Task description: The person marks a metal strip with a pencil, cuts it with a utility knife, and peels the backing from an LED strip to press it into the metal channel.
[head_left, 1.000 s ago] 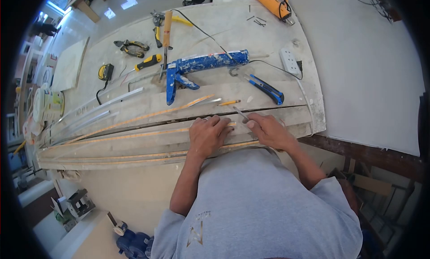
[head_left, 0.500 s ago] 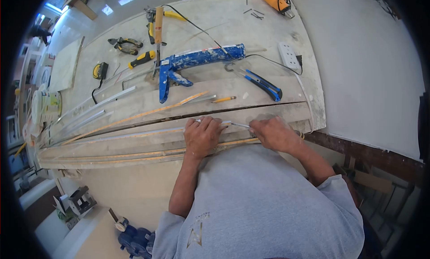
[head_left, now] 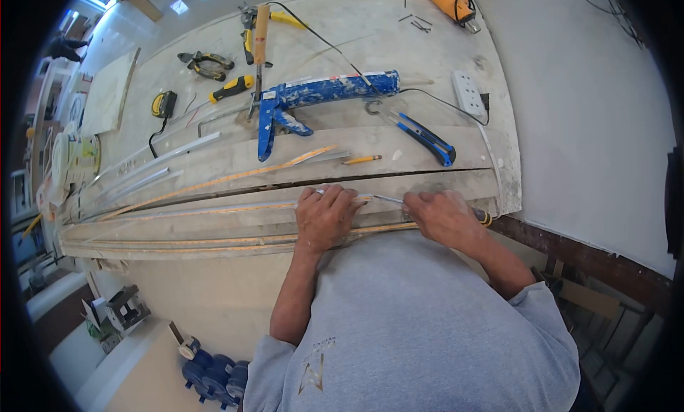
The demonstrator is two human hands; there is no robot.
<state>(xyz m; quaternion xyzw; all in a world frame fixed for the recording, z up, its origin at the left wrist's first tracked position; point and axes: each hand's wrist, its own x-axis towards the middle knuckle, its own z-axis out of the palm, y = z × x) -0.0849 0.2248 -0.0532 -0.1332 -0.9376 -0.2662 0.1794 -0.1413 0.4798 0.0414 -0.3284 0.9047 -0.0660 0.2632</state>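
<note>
My left hand (head_left: pixel 326 216) is closed on a long, thin LED strip channel (head_left: pixel 242 208), pale with an orange band, lying along the near side of the workbench. My right hand (head_left: pixel 443 218) wraps around a screwdriver (head_left: pixel 389 200). Its thin metal shaft points left, with the tip right by the channel's end beside my left fingers. The dark handle end with yellow shows behind my right hand; most of the handle is hidden. More orange-banded strips (head_left: pixel 192 242) run along the bench edge below my left hand.
Across the workbench (head_left: pixel 434 56) lie a blue caulking gun (head_left: pixel 335 90), a utility knife (head_left: pixel 426 139), a pencil (head_left: pixel 363 159), pliers (head_left: pixel 206 64), another screwdriver (head_left: pixel 231 89) and a tape measure (head_left: pixel 163 104). A power strip (head_left: pixel 467 93) and an orange heat gun (head_left: pixel 445 2) sit at right.
My right hand has drawn slightly to the right with the screwdriver, and more of its handle end shows. My left hand stays on the channel. The whole view has shifted a little.
</note>
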